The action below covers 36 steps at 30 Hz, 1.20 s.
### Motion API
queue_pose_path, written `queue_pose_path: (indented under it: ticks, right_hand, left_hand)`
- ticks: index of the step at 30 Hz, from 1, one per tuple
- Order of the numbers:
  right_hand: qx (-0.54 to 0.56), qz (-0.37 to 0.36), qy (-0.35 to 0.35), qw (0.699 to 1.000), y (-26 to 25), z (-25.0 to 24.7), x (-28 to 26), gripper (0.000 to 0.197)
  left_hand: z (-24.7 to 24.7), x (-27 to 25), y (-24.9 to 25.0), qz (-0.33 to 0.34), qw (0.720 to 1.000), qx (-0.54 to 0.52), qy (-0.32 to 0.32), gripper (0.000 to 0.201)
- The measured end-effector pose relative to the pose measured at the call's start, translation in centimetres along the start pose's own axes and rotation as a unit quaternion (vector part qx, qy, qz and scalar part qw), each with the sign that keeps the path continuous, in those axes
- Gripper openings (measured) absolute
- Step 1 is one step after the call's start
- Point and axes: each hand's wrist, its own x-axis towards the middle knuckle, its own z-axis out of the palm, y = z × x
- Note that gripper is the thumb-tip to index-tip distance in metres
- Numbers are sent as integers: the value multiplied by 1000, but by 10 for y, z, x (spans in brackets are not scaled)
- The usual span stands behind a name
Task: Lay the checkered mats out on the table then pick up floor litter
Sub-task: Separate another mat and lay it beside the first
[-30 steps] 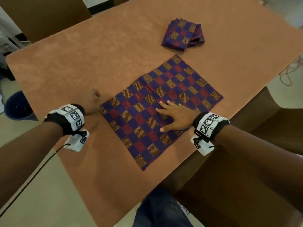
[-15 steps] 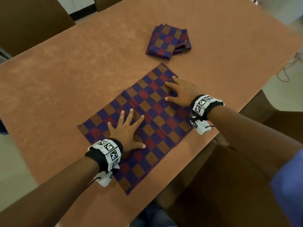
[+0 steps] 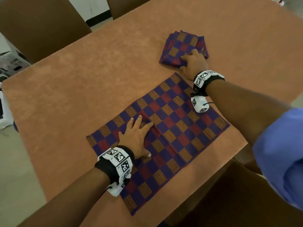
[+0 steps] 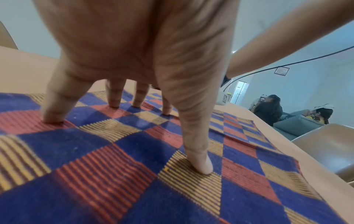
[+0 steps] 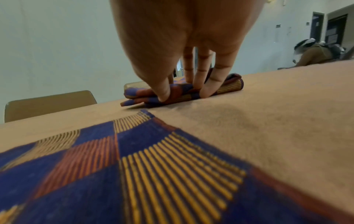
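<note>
One checkered mat (image 3: 173, 133) in blue, red and yellow lies spread flat near the front edge of the table (image 3: 82, 76). My left hand (image 3: 141, 133) presses on its left half, fingers straight and spread; in the left wrist view the fingertips (image 4: 203, 168) touch the cloth. A folded stack of the same mats (image 3: 182, 45) sits farther back. My right hand (image 3: 191, 60) reaches over the spread mat's far corner. It pinches the near edge of the folded stack (image 5: 228, 86) between thumb and fingers (image 5: 208, 89).
Brown chairs stand at the far left (image 3: 41, 27), far side (image 3: 124, 5) and near right (image 3: 229, 194) of the table. Boxes (image 3: 11, 63) and white items (image 3: 6, 115) lie on the floor at left. Other people sit in the background (image 4: 268, 110).
My right hand left the spread mat and reached back to the folded stack, taking hold of its near edge. My left hand came from the bare table onto the spread mat and stays pressing there.
</note>
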Motion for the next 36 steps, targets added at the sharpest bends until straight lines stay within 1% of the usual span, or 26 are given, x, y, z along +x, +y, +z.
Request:
queue_pose_path:
  ticks: [2, 4, 6, 7, 9, 11, 12, 14, 16, 18, 20, 22, 23, 24, 25, 26, 27, 28, 29, 31, 32, 33, 34, 35, 36]
  right_hand:
    - [36, 2, 41, 999, -3, 1, 1, 35]
    - [94, 22, 97, 991, -9, -3, -1, 32]
    - [181, 35, 165, 969, -18, -12, -3, 30]
    - [227, 34, 188, 955, -25, -18, -3, 29]
    - [288, 20, 198, 937, -44, -38, -6, 28]
    - [296, -17, 177, 939, -70, -60, -11, 25]
    - [293, -41, 158, 942, -86, -68, -17, 24]
    - [290, -104, 113, 945, -125, -84, -31, 21]
    - [272, -185, 33, 944, -169, -91, -53, 19]
    - [238, -254, -59, 936, -220, -90, -85, 18]
    - [246, -280, -151, 915, -269, -78, -117, 20]
    - [265, -294, -202, 896, -324, -63, -150, 29]
    - [276, -302, -220, 885, -354, -55, -166, 31]
    - [294, -301, -244, 874, -376, -48, -179, 29]
    - [317, -294, -271, 860, -400, -44, -192, 21]
    - [343, -290, -296, 843, -431, -39, -209, 14]
    - [369, -280, -317, 828, -455, -34, -222, 12]
    - [381, -272, -333, 818, -486, -27, -240, 16]
    - [387, -265, -331, 819, -508, -19, -252, 18]
    - [354, -273, -284, 848, -562, -1, -280, 11]
    - [339, -276, -238, 867, -583, 8, -295, 12]
    - [339, -280, -198, 876, -611, 20, -313, 19]
    - [354, -272, -174, 878, -631, 29, -331, 22]
    - [379, -267, -177, 869, -649, 39, -348, 22]
    - [401, -268, -208, 851, -673, 47, -369, 21]
  left_hand:
    - [1, 0, -1, 1, 1000, -6, 1, 118]
    - [2, 2, -2, 7, 1000, -6, 3, 118]
    - [1, 0, -3, 14, 1000, -6, 9, 114]
    - [1, -2, -6, 16, 1000, -17, 21, 110]
    - [-2, -5, -15, 20, 996, -65, 60, 101]
    - [-8, -14, -31, 30, 983, -128, 126, 91]
    - [-12, -21, -40, 35, 972, -161, 166, 86]
    - [-23, -39, -61, 44, 941, -222, 251, 80]
    - [-31, -62, -88, 37, 909, -251, 331, 80]
    - [-32, -89, -119, 27, 873, -296, 387, 80]
    - [-28, -118, -146, 9, 829, -382, 409, 71]
    - [-16, -154, -183, -17, 782, -457, 424, 64]
    - [-8, -178, -205, -25, 753, -501, 425, 63]
    - [-2, -196, -223, -25, 725, -547, 418, 61]
    - [6, -216, -244, -20, 705, -582, 404, 58]
    - [17, -240, -270, -16, 695, -606, 386, 53]
    - [26, -260, -292, -10, 697, -615, 368, 45]
    - [39, -285, -318, -13, 702, -614, 362, 38]
    - [46, -304, -337, -12, 708, -607, 361, 31]
    - [62, -346, -380, -25, 706, -604, 370, 25]
    - [69, -361, -398, -38, 696, -613, 373, 25]
    - [76, -380, -418, -54, 684, -621, 379, 23]
    - [81, -392, -433, -65, 668, -634, 384, 21]
    - [86, -405, -444, -77, 652, -647, 388, 19]
    - [91, -419, -459, -88, 637, -656, 395, 18]
